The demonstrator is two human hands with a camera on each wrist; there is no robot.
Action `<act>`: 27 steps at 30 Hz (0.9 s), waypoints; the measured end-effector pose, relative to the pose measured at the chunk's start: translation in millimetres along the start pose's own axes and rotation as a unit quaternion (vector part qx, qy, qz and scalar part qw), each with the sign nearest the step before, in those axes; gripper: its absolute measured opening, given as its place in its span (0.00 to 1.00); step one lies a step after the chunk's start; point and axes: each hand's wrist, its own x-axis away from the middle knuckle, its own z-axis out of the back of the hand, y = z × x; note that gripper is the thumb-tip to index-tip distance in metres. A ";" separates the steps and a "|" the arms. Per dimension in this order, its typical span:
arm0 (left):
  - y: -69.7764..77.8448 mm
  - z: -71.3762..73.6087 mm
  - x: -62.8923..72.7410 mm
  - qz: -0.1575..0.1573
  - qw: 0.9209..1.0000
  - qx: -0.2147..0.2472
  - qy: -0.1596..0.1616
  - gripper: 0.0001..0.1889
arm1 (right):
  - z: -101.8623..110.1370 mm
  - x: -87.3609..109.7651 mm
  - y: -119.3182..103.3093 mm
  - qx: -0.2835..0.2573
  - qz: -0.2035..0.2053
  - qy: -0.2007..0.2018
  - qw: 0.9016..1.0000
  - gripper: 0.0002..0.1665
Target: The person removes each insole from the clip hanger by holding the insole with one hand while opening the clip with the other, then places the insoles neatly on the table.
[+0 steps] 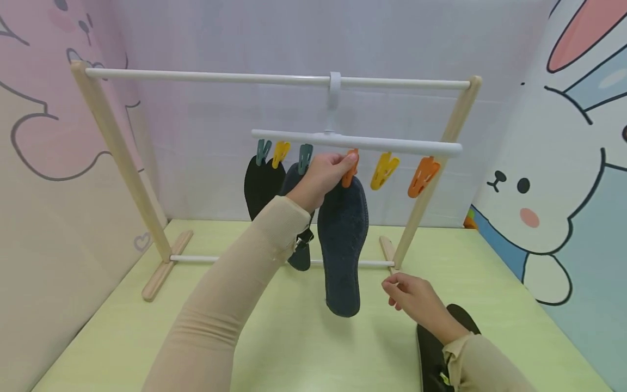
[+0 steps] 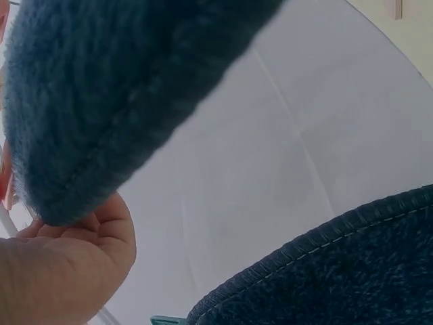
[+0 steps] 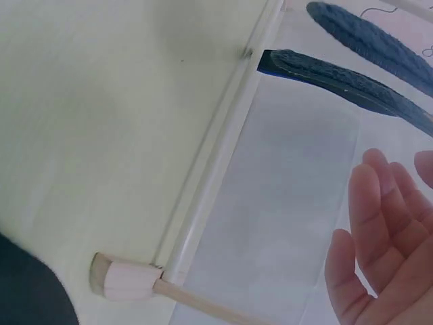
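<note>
Six clips (image 1: 384, 170), two hands (image 1: 320, 174), one hanger (image 1: 392, 144), three-plus insoles (image 1: 343, 245).

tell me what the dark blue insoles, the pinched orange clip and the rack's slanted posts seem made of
Dark blue insoles: textile, perhaps fleece or felt, matt; fuzzy pile and stitched edging show in the left wrist view.
Orange clip: probably plastic, smooth and uniformly coloured.
Slanted posts: likely wood, pale tan and unpainted-looking.

Left hand (image 1: 319, 177) pinched orange clip (image 1: 350, 177) at top of navy insole (image 1: 343, 245), under white hanger (image 1: 377, 143). I saw right hand (image 1: 416, 305), fingers loosely bent, near black item (image 1: 429, 354) on table (image 1: 294, 337).
</note>
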 end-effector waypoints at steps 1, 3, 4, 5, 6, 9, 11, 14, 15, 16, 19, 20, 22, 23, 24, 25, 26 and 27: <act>0.3 -0.3 0.4 0.000 1.000 0.000 -0.001 0.20 | -0.2 -1.4 -2.8 0.000 0.003 0.001 1.000 0.10; 1.1 -1.3 1.1 0.002 1.000 -0.002 -0.002 0.20 | -0.5 -4.5 -8.3 -0.005 0.008 0.006 1.000 0.10; 1.4 -1.9 1.3 0.001 1.000 -0.003 -0.002 0.20 | -0.4 -5.9 -11.0 -0.009 0.011 0.007 1.000 0.11; 1.7 -2.5 1.8 0.000 1.000 -0.004 -0.002 0.20 | -0.2 -7.4 -13.7 -0.013 0.015 0.009 1.000 0.11; 2.1 -3.1 1.8 0.001 1.000 -0.003 -0.002 0.20 | 0.1 -8.7 -16.4 -0.017 0.020 0.012 1.000 0.12; 2.1 -4.3 1.9 -0.002 1.000 -0.001 0.000 0.21 | 1.3 -11.8 -24.7 -0.026 0.033 0.014 0.999 0.15; 1.7 -4.7 2.0 -0.003 1.000 0.002 0.003 0.20 | 1.7 -13.1 -29.8 -0.028 0.039 0.013 0.999 0.16; 0.5 -5.2 2.3 -0.005 1.000 0.007 0.005 0.20 | 1.5 -15.0 -35.7 -0.033 0.044 0.010 0.998 0.16; 0.2 -5.3 2.3 -0.005 1.000 0.007 0.005 0.20 | 1.3 -15.7 -37.1 -0.035 0.045 0.011 0.998 0.16; 0.0 -5.5 2.3 -0.006 1.000 0.008 0.005 0.20 | 1.0 -16.3 -38.3 -0.037 0.046 0.012 0.998 0.16; 0.0 -5.9 2.7 -0.009 1.000 0.008 0.005 0.20 | -0.1 -17.9 -40.7 -0.040 0.050 0.017 0.998 0.14; 0.1 -6.0 2.9 -0.010 1.000 0.007 0.005 0.20 | -0.5 -18.3 -41.4 -0.042 0.052 0.018 0.998 0.14; 0.7 -6.2 3.1 -0.009 1.000 0.006 0.006 0.20 | -1.2 -18.7 -42.9 -0.045 0.056 0.019 0.997 0.14; 0.8 -6.4 3.0 -0.009 1.000 0.005 0.007 0.20 | -1.6 -18.9 -43.6 -0.047 0.058 0.020 0.997 0.14; 1.0 -6.6 2.9 -0.009 1.000 0.005 0.008 0.20 | -2.1 -19.1 -44.4 -0.051 0.060 0.021 0.997 0.14; 1.1 -6.9 2.8 -0.008 1.000 0.004 0.009 0.20 | -2.6 -19.2 -45.1 -0.055 0.062 0.022 0.996 0.14; 1.1 -7.3 2.5 -0.008 1.000 0.003 0.010 0.20 | -3.1 -19.2 -46.0 -0.060 0.064 0.023 0.996 0.14; 1.1 -7.5 2.3 -0.007 1.000 0.002 0.011 0.20 | -3.6 -19.2 -46.6 -0.065 0.066 0.024 0.995 0.14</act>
